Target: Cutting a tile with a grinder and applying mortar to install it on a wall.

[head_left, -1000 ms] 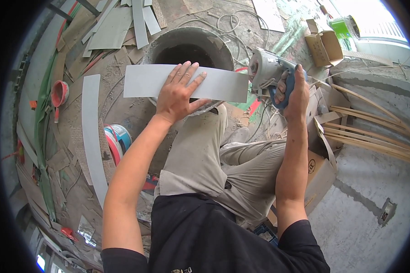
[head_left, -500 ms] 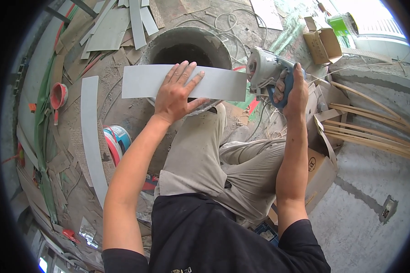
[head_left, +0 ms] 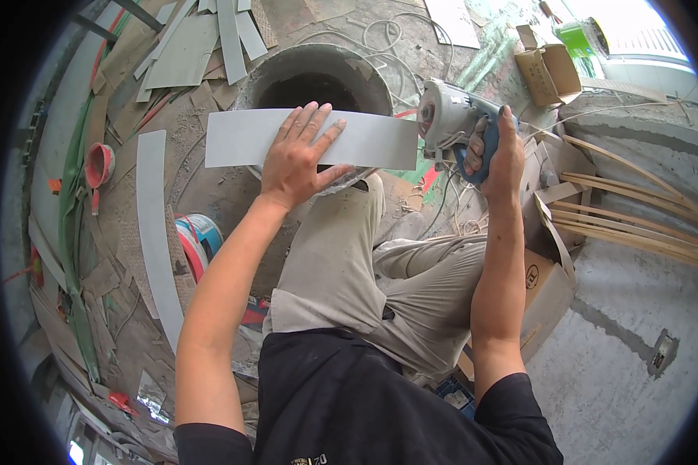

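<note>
A pale grey tile strip (head_left: pixel 380 143) lies crosswise over the mouth of a round, dust-coated tub (head_left: pixel 374 81). On top of the strip, left of its middle, my left hand (head_left: pixel 296 164) presses down flat with its fingers spread. My right hand (head_left: pixel 501 159) is wrapped round the blue handle of a handheld tile cutter (head_left: pixel 448 116). The cutter's round guard is at the right end of the strip; whether the blade touches it I cannot tell. Part of the tub's near rim is hidden by the strip and my left hand.
A long tile strip (head_left: pixel 157 225) lies at left beside a paint-type bucket (head_left: pixel 202 236). Further left is a red scoop (head_left: pixel 99 164). Tile offcuts (head_left: pixel 182 58) pile up at the back left. Looped cable (head_left: pixel 384 35), an open carton (head_left: pixel 547 75) and wooden strips (head_left: pixel 636 225) lie beyond and right.
The tile strip, my hands and the cutter have shifted very slightly left in the picture, along with much of the scene. My grip and their arrangement look the same.
</note>
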Demonstrator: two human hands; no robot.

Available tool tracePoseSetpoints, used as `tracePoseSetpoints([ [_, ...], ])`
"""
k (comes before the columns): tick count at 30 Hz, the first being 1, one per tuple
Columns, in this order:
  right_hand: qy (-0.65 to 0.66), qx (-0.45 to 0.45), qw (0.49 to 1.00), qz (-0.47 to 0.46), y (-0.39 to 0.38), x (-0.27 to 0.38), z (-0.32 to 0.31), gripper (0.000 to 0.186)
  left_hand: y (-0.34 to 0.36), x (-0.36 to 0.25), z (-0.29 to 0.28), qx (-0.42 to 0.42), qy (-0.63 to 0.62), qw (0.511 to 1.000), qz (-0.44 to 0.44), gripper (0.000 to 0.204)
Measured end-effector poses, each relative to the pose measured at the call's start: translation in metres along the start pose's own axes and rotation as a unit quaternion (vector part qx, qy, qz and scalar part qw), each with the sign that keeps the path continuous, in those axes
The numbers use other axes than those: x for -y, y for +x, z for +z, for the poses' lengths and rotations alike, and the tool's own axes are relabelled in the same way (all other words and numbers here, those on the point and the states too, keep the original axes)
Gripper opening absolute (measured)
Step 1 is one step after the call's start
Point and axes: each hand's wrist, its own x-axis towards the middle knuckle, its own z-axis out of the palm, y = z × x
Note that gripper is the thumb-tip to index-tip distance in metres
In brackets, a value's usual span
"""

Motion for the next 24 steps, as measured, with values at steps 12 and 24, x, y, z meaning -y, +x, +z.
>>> tracePoseSetpoints([
  [12,-0.003,0.001,1.000,-0.004,-0.0027,-0.0004,0.0004,0.055,-0.0002,0.0004,0.0006,0.001,0.001,1.000,0.001,0.075],
  [24,-0.008,0.008,1.000,-0.003,-0.0083,0.0002,-0.0014,0.057,0.0005,0.0003,0.0009,0.002,0.010,1.000,0.003,0.075],
])
